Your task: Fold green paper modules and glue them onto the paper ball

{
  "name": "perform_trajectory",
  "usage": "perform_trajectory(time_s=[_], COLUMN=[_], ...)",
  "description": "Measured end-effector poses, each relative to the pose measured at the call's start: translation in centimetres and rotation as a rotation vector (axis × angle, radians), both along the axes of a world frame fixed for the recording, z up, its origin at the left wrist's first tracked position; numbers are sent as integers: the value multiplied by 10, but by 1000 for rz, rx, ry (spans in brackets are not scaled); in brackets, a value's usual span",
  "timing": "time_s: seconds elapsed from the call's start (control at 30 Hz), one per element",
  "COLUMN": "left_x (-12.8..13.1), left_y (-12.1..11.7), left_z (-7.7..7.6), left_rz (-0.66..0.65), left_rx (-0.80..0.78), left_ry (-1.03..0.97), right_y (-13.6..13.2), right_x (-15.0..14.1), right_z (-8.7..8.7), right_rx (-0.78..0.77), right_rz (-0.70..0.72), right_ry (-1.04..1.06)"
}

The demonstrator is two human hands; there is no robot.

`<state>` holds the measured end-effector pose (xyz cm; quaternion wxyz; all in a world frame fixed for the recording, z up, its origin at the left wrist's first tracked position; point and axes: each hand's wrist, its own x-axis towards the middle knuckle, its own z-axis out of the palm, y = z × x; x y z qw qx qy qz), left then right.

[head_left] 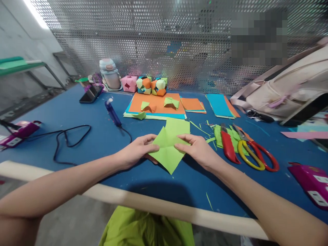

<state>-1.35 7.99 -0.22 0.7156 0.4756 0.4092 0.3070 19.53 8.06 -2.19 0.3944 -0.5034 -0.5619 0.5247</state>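
A light green paper sheet point(169, 145), partly folded, is held just above the blue table point(84, 136) near its front edge. My left hand point(139, 150) pinches the paper's left side, fingers closed on it. My right hand point(196, 148) pinches the right side in the same way. One corner of the sheet points down toward me. A second green square lies flat just behind it.
Right of my hands lie a red utility knife point(229, 147) and red-and-yellow scissors point(253, 150) on green scraps. Behind are orange and blue paper stacks point(159, 104), folded paper balls point(151, 85), a glue gun point(112, 112) with cable, a phone point(90, 94), a bag point(284, 89).
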Motion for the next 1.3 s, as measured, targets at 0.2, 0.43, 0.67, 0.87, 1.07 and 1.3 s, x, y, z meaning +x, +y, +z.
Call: perform_trajectory(time_s=[0.2,0.43,0.67,0.87,1.07,1.3], left_x=[3,5,5,4,4,6], left_y=[-3,-6,-2,-3,-4,-6], left_z=[-1,-3,-3,1,2,4], left_rz=[-21,70,199,198,198,205], left_rx=[-111,-144,-130,-104,-107,-175], left_ry=[-56,-81,-184,-243,-260,-268], right_y=[-8,-12,-12,-14,-14,-14], right_x=[-5,-10,-15,-16,-18,-16], right_z=[7,8,2,1,1,-4], right_rx=[56,6,-150,-166,-168,-147], right_rz=[100,36,59,75,64,31], right_ry=[-159,-51,270,279,267,279])
